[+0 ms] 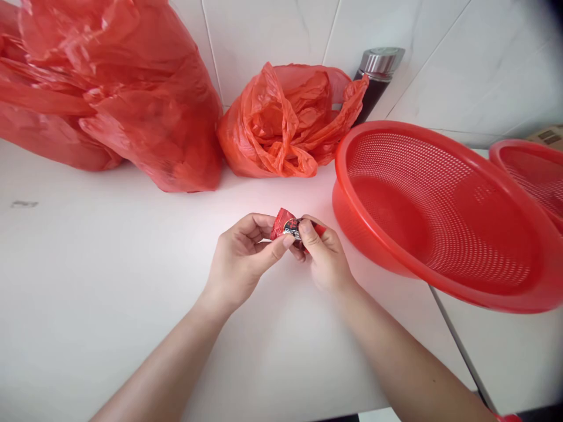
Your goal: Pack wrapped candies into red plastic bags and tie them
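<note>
Red packet (pixel 291 228) (seemingly black-labelled) in both hands' fingers (pixel 309 235)

Left forearm (pixel 171 351), right forearm (pixel 396 340) bare, slanting inward from below. Left hand (pixel 237 255) and right hand (pixel 331 258) near each other, both pinching; left thumb (pixel 275 252) pointing rightward, right thumb (pixel 310 237) pointing up-left.

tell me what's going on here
A person's left hand and right hand both grip a small red wrapped packet above a white table; whether it is open can't be made out. Red plastic bags stand behind, near the wall, and a large red perforated basket sits to the right.
</note>
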Tool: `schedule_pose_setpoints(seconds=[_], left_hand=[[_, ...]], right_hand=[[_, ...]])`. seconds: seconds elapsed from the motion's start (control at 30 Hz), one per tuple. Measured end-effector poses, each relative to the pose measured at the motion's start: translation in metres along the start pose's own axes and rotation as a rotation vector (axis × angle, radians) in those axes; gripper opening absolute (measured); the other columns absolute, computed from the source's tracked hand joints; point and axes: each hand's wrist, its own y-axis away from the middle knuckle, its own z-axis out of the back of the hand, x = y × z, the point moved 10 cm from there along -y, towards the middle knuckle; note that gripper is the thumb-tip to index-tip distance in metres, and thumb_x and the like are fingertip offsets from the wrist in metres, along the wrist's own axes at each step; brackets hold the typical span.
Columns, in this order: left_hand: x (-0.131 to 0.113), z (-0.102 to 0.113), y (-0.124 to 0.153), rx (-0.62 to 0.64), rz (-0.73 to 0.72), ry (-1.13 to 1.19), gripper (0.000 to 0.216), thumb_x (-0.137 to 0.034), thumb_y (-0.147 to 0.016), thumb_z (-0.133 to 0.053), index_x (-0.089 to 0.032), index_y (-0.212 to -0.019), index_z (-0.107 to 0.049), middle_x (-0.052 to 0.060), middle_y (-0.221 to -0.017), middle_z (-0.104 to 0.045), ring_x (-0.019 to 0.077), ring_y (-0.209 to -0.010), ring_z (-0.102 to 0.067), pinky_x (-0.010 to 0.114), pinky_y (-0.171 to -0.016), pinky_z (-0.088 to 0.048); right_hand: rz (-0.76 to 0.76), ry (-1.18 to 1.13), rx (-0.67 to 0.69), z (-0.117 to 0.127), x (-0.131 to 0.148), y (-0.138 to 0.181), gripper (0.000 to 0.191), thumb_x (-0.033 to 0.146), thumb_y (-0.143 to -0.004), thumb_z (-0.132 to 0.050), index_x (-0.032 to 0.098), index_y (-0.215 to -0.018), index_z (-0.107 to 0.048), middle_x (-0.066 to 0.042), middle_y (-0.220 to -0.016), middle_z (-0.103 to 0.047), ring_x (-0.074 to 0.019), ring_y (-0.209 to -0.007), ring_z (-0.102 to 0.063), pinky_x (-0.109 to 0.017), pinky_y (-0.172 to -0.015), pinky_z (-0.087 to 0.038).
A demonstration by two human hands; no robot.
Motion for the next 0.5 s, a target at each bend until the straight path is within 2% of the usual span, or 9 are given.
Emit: schedule_pose_setpoints(seconds=[0.17,0.37,0.5], left_hand=[[0.011,-0.001,-0.002,0.047,0.048,0.11,0.015,-0.023,-0.078,-0.078,-0.017,-0.089,-0.07,0.001,-0.084,-0.073,0.0139,-0.08,-0.068,0.028,-0.079,-0.055],[0.02,-0.009,-0.004,0.125,0.122,0.265,0.016,-0.027,-0.078,-0.078,-0.017,-0.09,-0.072,0.0,-0.084,-0.07,0.0111,-0.079,-0.064,0.025,-0.08,-0.053],[0.008,-0.003,-0.002,0.056,0.029,0.131,0.019,-0.023,-0.073,-0.082,-0.018,-0.086,-0.068,-0.001,-0.08,-0.067,0.0114,-0.076,-0.062,0.025,-0.076,-0.053]], right_hand=[[0.058,0.083,-0.057,0.002,0.01,0.004,0.036,0.042,-0.099,-0.049,0.021,-0.07,-0.048,0.005,-0.061,-0.042,-0.0094,-0.057,-0.038,-0.024,-0.054,-0.03],[0.197,0.396,-0.1,0.001,0.031,0.011,0.036,0.037,-0.099,-0.048,0.02,-0.068,-0.044,0.005,-0.06,-0.039,-0.0093,-0.056,-0.035,-0.024,-0.052,-0.03],[0.236,0.455,-0.092,-0.001,0.031,0.013,0.035,0.037,-0.099,-0.047,0.021,-0.069,-0.044,0.005,-0.06,-0.039,-0.0097,-0.055,-0.036,-0.024,-0.053,-0.031]])
